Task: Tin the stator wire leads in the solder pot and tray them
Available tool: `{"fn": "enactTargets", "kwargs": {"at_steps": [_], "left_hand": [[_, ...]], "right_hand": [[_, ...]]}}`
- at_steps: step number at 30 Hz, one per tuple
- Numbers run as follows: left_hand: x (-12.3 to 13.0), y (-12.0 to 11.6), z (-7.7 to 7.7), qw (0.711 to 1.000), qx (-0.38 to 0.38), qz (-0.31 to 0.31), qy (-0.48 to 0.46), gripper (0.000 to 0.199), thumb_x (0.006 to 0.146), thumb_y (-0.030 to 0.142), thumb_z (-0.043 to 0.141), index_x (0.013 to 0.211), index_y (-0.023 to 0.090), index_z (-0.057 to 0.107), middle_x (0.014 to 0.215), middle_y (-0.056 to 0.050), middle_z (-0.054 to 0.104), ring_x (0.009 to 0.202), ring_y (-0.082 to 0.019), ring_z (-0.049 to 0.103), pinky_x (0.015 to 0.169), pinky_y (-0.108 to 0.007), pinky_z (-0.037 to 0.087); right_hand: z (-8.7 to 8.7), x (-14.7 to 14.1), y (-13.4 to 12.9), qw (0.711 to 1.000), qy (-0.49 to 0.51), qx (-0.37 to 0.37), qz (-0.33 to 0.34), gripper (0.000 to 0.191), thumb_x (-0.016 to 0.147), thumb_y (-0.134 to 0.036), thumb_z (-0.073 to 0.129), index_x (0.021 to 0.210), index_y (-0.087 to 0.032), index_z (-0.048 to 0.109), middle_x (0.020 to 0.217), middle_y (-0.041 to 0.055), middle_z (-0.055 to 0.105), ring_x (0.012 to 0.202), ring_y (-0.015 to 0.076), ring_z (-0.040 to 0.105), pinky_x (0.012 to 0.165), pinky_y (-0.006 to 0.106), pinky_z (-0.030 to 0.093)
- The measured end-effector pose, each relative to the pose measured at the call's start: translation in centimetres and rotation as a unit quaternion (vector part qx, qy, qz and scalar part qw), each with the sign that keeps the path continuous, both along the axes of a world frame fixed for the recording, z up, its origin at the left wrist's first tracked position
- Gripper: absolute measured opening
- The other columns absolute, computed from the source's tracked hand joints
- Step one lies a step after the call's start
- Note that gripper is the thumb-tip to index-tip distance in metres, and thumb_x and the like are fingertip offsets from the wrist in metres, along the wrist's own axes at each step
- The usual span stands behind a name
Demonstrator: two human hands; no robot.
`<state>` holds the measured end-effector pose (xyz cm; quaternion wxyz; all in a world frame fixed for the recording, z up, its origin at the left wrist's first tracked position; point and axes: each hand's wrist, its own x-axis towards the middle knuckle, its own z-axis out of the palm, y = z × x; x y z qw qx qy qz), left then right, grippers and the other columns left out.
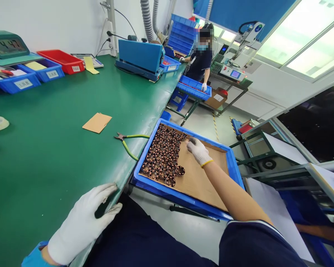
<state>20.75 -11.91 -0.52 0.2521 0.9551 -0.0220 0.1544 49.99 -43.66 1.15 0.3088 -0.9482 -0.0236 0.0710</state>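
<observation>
My left hand (85, 218), in a white glove, rests at the edge of the green table with thumb and fingers apart and nothing in them. My right hand (199, 151), also gloved, is over a blue tray (236, 168) lined with brown cardboard. Its fingers are bent together, their tips close beside a copper-wound ring coil (183, 136) at the far end of the rows; whether they grip anything is hidden. Several similar ring coils (163, 155) fill the tray's left part. Green-handled cutting pliers (128, 141) lie on the table beside the tray, handles toward it.
A cardboard piece (97, 122) lies on the green table (58, 155). Behind are a red bin (59, 61), blue bins (48, 70), a clock (8, 44) and a blue machine (140, 57). A co-worker (200, 59) handles another blue tray (193, 89). Metal-framed racks (269, 148) stand right.
</observation>
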Motion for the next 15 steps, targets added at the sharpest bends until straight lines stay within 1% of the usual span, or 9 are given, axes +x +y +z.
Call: {"fn": "enactTargets", "kwargs": {"at_steps": [2,3,5,6,7,9,12,14,15], "left_hand": [[-0.1,0.0,0.0,1.0,-0.001,0.001,0.001,0.045,0.083,0.056,0.054,0.113,0.023,0.062,0.114,-0.005,0.069,0.1,-0.022,0.068,0.083,-0.03,0.058],[-0.1,0.0,-0.1,1.0,-0.001,0.002,0.002,0.046,0.083,0.056,0.054,0.113,0.023,0.062,0.114,-0.006,0.069,0.1,-0.022,0.068,0.083,-0.031,0.058],[-0.2,0.0,-0.2,1.0,-0.005,0.002,0.006,0.047,0.083,0.057,0.054,0.114,0.023,0.062,0.115,-0.006,0.069,0.1,-0.022,0.068,0.083,-0.031,0.058],[-0.2,0.1,-0.2,1.0,-0.007,0.002,0.007,0.047,0.083,0.057,0.054,0.114,0.023,0.062,0.115,-0.006,0.069,0.1,-0.022,0.068,0.083,-0.031,0.058],[-0.2,0.2,-0.3,1.0,-0.008,0.001,0.007,0.047,0.082,0.057,0.054,0.114,0.023,0.062,0.115,-0.006,0.069,0.1,-0.022,0.068,0.083,-0.031,0.058],[-0.1,0.3,-0.4,1.0,-0.006,0.0,0.002,0.047,0.082,0.057,0.054,0.114,0.023,0.061,0.114,-0.006,0.069,0.099,-0.022,0.068,0.083,-0.031,0.058],[0.0,0.4,-0.4,1.0,0.001,-0.003,-0.009,0.046,0.084,0.055,0.053,0.114,0.022,0.06,0.113,-0.006,0.069,0.098,-0.021,0.068,0.083,-0.03,0.058],[0.0,0.4,-0.4,1.0,0.006,-0.006,-0.012,0.045,0.084,0.055,0.053,0.115,0.022,0.06,0.113,-0.005,0.069,0.098,-0.021,0.068,0.082,-0.029,0.058],[0.0,0.4,-0.5,1.0,0.007,-0.007,-0.012,0.045,0.084,0.054,0.053,0.115,0.022,0.06,0.114,-0.005,0.069,0.098,-0.021,0.068,0.082,-0.029,0.058]], "right_hand": [[1.0,-2.5,-0.7,0.993,0.079,-0.02,0.089,0.067,0.074,-0.03,0.062,0.137,-0.016,0.042,0.124,0.0112,0.059,0.107,0.0211,0.061,0.085,0.032,0.054],[1.4,-3.8,-0.9,0.98,0.12,-0.055,0.15,0.074,0.067,-0.028,0.068,0.136,-0.018,0.043,0.126,0.0113,0.058,0.108,0.0231,0.06,0.086,0.034,0.054],[2.3,-6.5,-0.7,0.943,0.156,-0.171,0.24,0.081,0.059,-0.029,0.075,0.134,-0.021,0.047,0.127,0.0107,0.057,0.111,0.0289,0.058,0.09,0.042,0.051],[2.7,-7.6,-0.3,0.928,0.147,-0.23,0.253,0.081,0.058,-0.032,0.075,0.133,-0.022,0.048,0.128,0.0105,0.056,0.112,0.0322,0.057,0.092,0.047,0.049],[2.9,-8.5,0.2,0.919,0.131,-0.277,0.249,0.076,0.06,-0.036,0.074,0.131,-0.023,0.049,0.128,0.0102,0.056,0.113,0.0348,0.056,0.092,0.051,0.048],[3.2,-9.6,1.1,0.917,0.106,-0.317,0.22,0.061,0.069,-0.041,0.066,0.127,-0.024,0.053,0.126,0.0097,0.057,0.112,0.0362,0.057,0.088,0.054,0.047],[3.2,-9.2,1.5,0.93,0.111,-0.294,0.19,0.04,0.076,-0.042,0.059,0.112,-0.025,0.062,0.115,0.0063,0.064,0.107,0.0319,0.06,0.085,0.048,0.049],[3.0,-7.9,0.9,0.943,0.12,-0.266,0.161,0.034,0.073,-0.042,0.062,0.102,-0.026,0.066,0.107,0.0043,0.067,0.102,0.0295,0.062,0.083,0.043,0.049],[2.9,-7.0,0.5,0.952,0.117,-0.252,0.131,0.032,0.072,-0.043,0.063,0.099,-0.026,0.067,0.104,0.0043,0.068,0.1,0.0291,0.063,0.083,0.041,0.049]]}}
